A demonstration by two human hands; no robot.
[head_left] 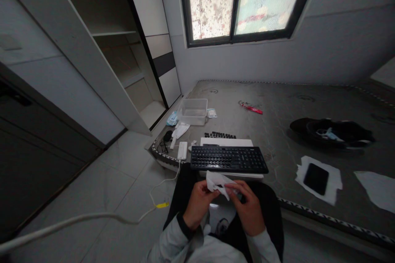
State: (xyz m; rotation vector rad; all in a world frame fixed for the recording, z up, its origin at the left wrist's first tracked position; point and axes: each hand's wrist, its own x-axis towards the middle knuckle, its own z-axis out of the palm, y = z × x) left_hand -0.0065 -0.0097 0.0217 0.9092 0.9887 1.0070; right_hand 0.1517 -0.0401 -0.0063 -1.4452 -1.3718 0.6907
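Both of my hands are raised above my lap with a white tissue or wipe (217, 178) stretched between them. My left hand (199, 201) pinches its left side, and my right hand (245, 203) grips the right side. A small dark spot shows within the folds, perhaps a keycap, too small to tell. Just beyond my hands lies a black keyboard (230, 159), resting on a white box or board (226, 142). Its left part looks uneven, as if keycaps were off. Behind it, loose black keycaps (219, 134) are set out in rows.
A clear plastic bin (194, 111) stands at the mattress's far left, near a blue-white packet (172, 119) and white power strip (182, 151). A red item (250, 107) lies farther back. Rightward are a black bag (331, 132) and a phone (316, 178) on white paper. A cable (108, 215) crosses the floor.
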